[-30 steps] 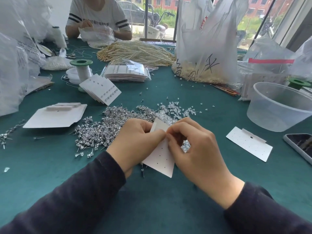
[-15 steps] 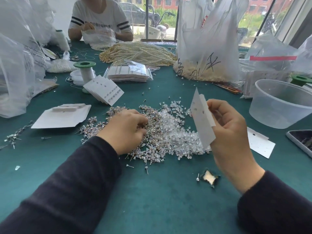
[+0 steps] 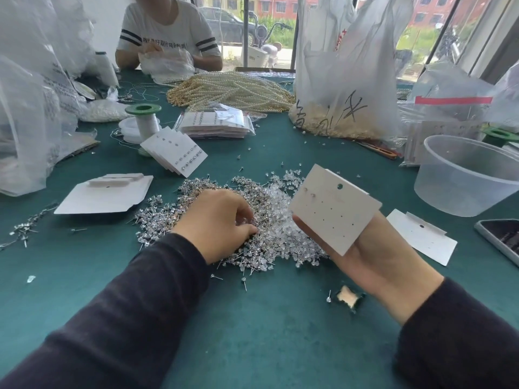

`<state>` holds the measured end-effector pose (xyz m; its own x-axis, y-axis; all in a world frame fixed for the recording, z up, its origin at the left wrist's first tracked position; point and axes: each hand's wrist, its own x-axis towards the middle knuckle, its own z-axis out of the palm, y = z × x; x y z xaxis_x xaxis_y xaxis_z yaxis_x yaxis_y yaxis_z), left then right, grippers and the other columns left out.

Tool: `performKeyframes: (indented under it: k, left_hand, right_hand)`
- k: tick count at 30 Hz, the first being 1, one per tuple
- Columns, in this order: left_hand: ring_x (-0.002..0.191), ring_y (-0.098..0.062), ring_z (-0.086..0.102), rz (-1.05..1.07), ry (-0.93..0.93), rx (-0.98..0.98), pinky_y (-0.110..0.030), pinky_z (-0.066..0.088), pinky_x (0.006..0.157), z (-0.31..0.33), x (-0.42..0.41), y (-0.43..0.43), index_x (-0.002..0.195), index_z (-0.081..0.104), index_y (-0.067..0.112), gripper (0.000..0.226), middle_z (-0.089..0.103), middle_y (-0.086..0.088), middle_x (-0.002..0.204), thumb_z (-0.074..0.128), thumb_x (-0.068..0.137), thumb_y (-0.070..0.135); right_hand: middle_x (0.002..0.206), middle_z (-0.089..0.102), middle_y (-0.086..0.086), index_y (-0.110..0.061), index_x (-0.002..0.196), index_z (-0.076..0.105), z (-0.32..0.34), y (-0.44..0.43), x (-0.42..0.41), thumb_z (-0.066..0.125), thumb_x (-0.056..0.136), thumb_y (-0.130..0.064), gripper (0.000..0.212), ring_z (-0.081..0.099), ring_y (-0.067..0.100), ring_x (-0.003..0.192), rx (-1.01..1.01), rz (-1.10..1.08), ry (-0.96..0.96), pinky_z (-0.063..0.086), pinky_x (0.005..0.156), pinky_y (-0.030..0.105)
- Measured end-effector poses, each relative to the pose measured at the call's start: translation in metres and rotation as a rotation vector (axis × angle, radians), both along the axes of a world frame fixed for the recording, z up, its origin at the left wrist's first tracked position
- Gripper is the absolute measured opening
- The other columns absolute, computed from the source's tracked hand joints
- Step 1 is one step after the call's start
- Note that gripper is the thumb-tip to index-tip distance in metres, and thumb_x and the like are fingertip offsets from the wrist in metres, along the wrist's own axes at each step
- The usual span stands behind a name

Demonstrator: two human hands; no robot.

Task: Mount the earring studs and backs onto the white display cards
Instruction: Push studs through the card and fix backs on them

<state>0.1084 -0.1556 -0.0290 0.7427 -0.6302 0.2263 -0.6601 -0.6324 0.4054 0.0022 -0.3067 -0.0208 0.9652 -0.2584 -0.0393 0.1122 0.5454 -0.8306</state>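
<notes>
A heap of silver earring studs (image 3: 179, 209) and clear earring backs (image 3: 283, 242) lies on the green table. My left hand (image 3: 216, 223) rests on the heap with fingertips curled down among the studs; whether they pinch one is hidden. My right hand (image 3: 373, 256) holds a white display card (image 3: 334, 209) above the heap's right side, thumb under its lower edge. The card shows rows of small holes and one stud near its upper left. A stack of filled cards (image 3: 175, 154) lies behind the heap.
Blank cards lie at left (image 3: 104, 195) and right (image 3: 421, 237). A clear plastic tub (image 3: 463, 178), a phone (image 3: 502, 237), green-capped thread spools (image 3: 144, 119), bagged cards (image 3: 216, 124), pearl strings (image 3: 233, 91) and plastic bags (image 3: 348, 68) surround the work area. A person (image 3: 168, 32) sits opposite.
My hands have separated: the left went down into the stud heap, the right carried the card off to the right and turned its face toward me.
</notes>
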Motion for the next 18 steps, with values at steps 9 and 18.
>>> performKeyframes:
  k: [9, 18]
  left_hand:
    - [0.057, 0.006, 0.043, 0.04, -0.027, -0.18, -0.018, 0.025, 0.059, 0.003, 0.0, 0.0, 0.074, 0.072, 0.021, 0.004, 0.051, 0.021, 0.058, 0.069, 0.076, 0.021]
    - [0.06, -0.007, 0.061, -0.043, 0.351, -0.586, -0.012, 0.049, 0.057, 0.011, -0.008, -0.001, 0.071, 0.07, 0.019, 0.007, 0.069, 0.004, 0.066, 0.075, 0.07, 0.014]
  right_hand:
    - [0.077, 0.073, 0.004, -0.019, 0.066, 0.076, 0.0, 0.0, -0.001, 0.06, 0.057, -0.018, 0.019, 0.07, 0.017, 0.071, 0.116, 0.044, 0.027, 0.057, 0.07, 0.033]
    - [0.077, 0.072, 0.007, -0.016, 0.067, 0.075, -0.001, 0.001, 0.0, 0.058, 0.06, -0.017, 0.019, 0.069, 0.02, 0.07, 0.128, 0.1, 0.054, 0.058, 0.068, 0.034]
